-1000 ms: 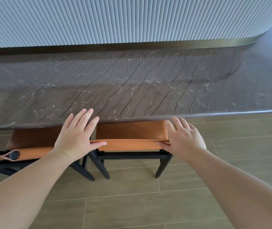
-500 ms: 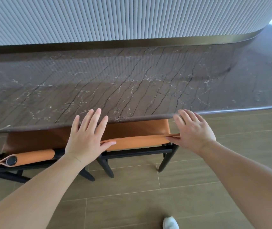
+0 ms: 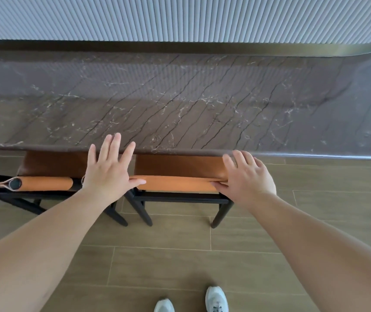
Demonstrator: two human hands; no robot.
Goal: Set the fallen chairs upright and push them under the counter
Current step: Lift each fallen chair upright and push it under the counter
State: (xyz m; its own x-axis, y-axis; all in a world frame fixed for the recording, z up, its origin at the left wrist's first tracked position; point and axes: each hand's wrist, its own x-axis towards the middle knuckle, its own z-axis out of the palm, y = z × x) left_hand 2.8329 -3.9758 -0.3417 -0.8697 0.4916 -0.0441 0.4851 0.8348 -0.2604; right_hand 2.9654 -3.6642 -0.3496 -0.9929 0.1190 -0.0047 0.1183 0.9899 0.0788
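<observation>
Head view: left hand fingers spread flat, thumb on backrest of right chair; right hand thumb pressed at its other end, fingers loosely bent. Chair upright betw. both grips, seat under surface. 2nd chair just left of left grip, also tucked in.

Single view only: head-worn wide-angle camera, looks forward and steeply down from standing height. Faces counter edge-on, ribbed wall at frame top. Close range: both forearms enter from bottom corners, shoes at bottom edge. Straight lines bow near the frame edges.
</observation>
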